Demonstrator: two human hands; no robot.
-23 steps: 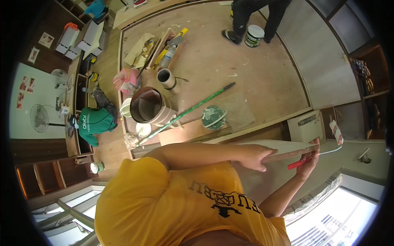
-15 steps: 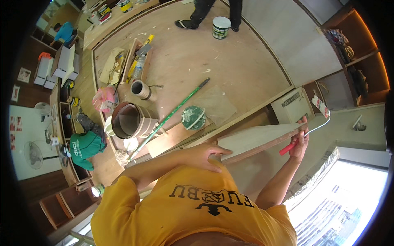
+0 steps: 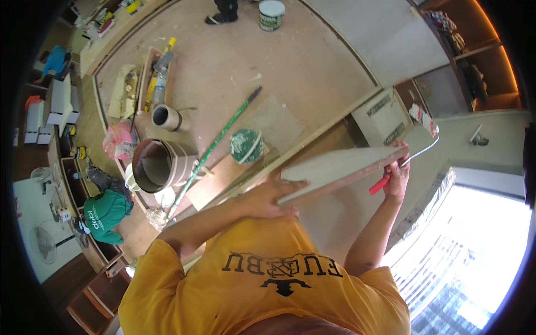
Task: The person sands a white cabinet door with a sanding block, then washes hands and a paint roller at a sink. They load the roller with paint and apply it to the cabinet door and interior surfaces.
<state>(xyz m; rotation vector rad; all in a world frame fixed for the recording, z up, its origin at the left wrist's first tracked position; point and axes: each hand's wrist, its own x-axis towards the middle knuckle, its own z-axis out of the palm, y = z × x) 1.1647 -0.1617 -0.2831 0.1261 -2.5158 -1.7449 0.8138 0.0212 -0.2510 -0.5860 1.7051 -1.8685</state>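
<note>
A long board [image 3: 343, 166], white on its face with a brown edge, spans between my two hands in front of my body. At its near left end, my left hand [image 3: 272, 196] grips the board, fingers over the white face. My right hand [image 3: 397, 174] holds the far right end and also a small paint roller by its red handle [image 3: 379, 186]. The roller's wire frame bends up to a pale fuzzy roller head [image 3: 423, 119], beyond the board and apart from it. Part of the right hand's grip is hidden by the board's edge.
On the large worktop lie a green pole [image 3: 215, 146], a green round container [image 3: 246, 146], a brown bucket [image 3: 159, 166] and a tool tray [image 3: 151, 78]. A paint pail [image 3: 271, 15] stands by a person's foot. A person in green [image 3: 106, 215] works at left; a bright window [image 3: 463, 245] is right.
The view has shifted, so the worktop and its things sit further left and up. My left hand has closed further onto the board's end. The right hand keeps its hold on the roller and board.
</note>
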